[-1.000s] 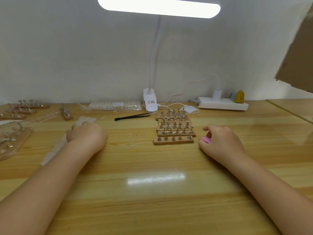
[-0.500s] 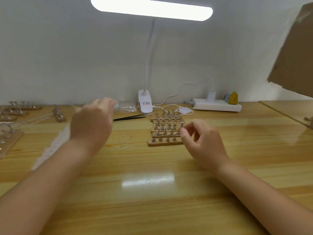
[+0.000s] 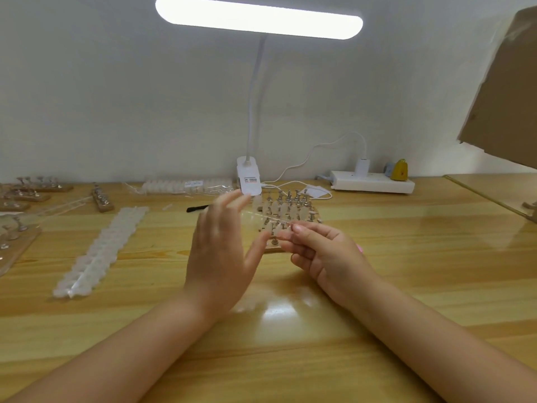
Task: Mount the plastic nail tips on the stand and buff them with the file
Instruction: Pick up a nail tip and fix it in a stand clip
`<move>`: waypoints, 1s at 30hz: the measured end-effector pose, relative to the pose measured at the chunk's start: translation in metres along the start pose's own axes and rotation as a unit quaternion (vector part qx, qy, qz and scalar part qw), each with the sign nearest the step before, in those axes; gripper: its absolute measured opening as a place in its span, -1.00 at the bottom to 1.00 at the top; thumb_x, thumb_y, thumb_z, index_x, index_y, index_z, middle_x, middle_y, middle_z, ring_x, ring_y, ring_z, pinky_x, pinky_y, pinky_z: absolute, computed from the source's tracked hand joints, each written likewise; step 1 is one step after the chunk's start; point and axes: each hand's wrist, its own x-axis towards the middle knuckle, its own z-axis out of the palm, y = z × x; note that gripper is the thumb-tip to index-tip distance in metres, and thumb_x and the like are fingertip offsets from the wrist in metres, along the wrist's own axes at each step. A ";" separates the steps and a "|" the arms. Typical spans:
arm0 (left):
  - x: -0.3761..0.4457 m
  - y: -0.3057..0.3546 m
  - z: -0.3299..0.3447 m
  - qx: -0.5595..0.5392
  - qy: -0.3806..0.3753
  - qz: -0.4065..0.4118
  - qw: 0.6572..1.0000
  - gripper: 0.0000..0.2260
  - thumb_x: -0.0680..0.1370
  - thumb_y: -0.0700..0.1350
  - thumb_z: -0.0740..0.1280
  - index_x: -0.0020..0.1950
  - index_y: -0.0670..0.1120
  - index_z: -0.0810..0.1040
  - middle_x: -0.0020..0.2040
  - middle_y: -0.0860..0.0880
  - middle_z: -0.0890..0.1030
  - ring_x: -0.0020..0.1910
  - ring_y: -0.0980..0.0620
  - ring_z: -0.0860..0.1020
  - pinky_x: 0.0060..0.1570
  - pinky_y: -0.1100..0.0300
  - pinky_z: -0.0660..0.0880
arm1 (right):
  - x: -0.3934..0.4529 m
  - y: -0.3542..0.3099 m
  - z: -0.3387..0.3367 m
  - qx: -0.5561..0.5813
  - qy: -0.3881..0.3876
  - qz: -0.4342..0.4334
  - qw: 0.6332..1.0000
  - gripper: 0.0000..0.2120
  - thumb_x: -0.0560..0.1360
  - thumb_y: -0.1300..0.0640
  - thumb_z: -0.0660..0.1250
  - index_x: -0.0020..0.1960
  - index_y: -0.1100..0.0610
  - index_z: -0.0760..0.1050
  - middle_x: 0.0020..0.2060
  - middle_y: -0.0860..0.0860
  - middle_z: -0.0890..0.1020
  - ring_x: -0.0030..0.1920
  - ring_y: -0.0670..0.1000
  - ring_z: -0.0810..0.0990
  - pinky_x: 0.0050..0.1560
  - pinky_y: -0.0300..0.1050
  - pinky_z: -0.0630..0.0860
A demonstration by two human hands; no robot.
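Both hands are raised over the middle of the table. A short translucent strip of nail tips (image 3: 271, 218) stretches between them. My right hand (image 3: 325, 254) pinches its right end with thumb and fingertips. The straight, spread fingers of my left hand (image 3: 220, 248) touch its left end, thumb apart. Just behind the strip stands a block of wooden stands with metal holders (image 3: 296, 200), partly hidden by it. A bit of pink (image 3: 361, 249) shows behind my right hand; what it is cannot be told. No file is clearly visible.
A long white strip of nail tips (image 3: 98, 248) lies on the left. More wooden stands (image 3: 101, 200) sit at far left. A bagged pack of tips (image 3: 186, 186), a black tool (image 3: 197, 208), the lamp clip (image 3: 248, 180) and a power strip (image 3: 372, 184) line the back.
My left hand rose from the long strip at left and moved to the centre. My right hand lifted off the table and now pinches the short strip in front of the stands.
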 end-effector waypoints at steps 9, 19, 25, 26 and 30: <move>0.003 0.000 0.009 -0.409 -0.085 -0.357 0.835 -0.55 0.38 0.19 0.38 0.16 -0.04 0.54 -0.01 0.05 0.66 -0.05 0.03 0.62 -0.15 0.17 0.52 | 0.000 0.006 0.000 -0.035 -0.008 -0.014 0.999 -0.74 0.41 0.15 0.42 0.04 0.24 0.50 -0.04 0.16 0.70 -0.01 0.09 0.69 -0.30 -0.22 0.56; 0.003 -0.002 0.008 -0.455 -0.079 -0.328 0.824 -0.97 0.58 -0.18 0.27 -0.04 -0.11 0.50 -0.31 0.03 0.65 -0.27 0.13 0.62 -0.29 0.23 0.51 | -0.005 0.010 0.003 -0.159 -0.010 -0.059 0.986 -0.91 0.41 0.18 0.48 -0.24 0.03 0.65 -0.21 0.08 0.70 -0.24 -0.01 0.65 -0.27 -0.15 0.49; 0.001 -0.001 0.007 -0.455 -0.128 -0.295 0.831 -0.82 0.46 -0.22 0.45 0.02 -0.06 0.54 -0.21 0.02 0.66 -0.23 0.08 0.63 -0.25 0.28 0.53 | -0.009 0.010 0.004 -0.208 -0.004 -0.090 0.974 -0.92 0.37 0.19 0.52 -0.21 0.13 0.62 -0.32 0.03 0.65 -0.34 -0.07 0.56 -0.36 -0.19 0.46; 0.001 -0.001 0.007 -0.455 -0.129 -0.295 0.830 -0.80 0.45 -0.23 0.46 0.02 -0.06 0.55 -0.19 0.00 0.66 -0.21 0.05 0.63 -0.23 0.27 0.53 | -0.009 0.010 0.003 -0.217 -0.004 -0.095 0.971 -0.93 0.38 0.21 0.51 -0.20 0.15 0.62 -0.32 0.04 0.65 -0.34 -0.07 0.56 -0.35 -0.20 0.46; 0.001 0.000 0.006 -0.444 -0.134 -0.288 0.838 -0.82 0.44 -0.27 0.46 -0.03 -0.09 0.55 -0.20 -0.03 0.66 -0.24 0.07 0.63 -0.26 0.29 0.52 | -0.008 0.010 0.003 -0.220 0.012 -0.101 0.970 -0.89 0.39 0.20 0.50 -0.12 0.19 0.61 -0.29 0.02 0.66 -0.33 -0.07 0.58 -0.37 -0.22 0.47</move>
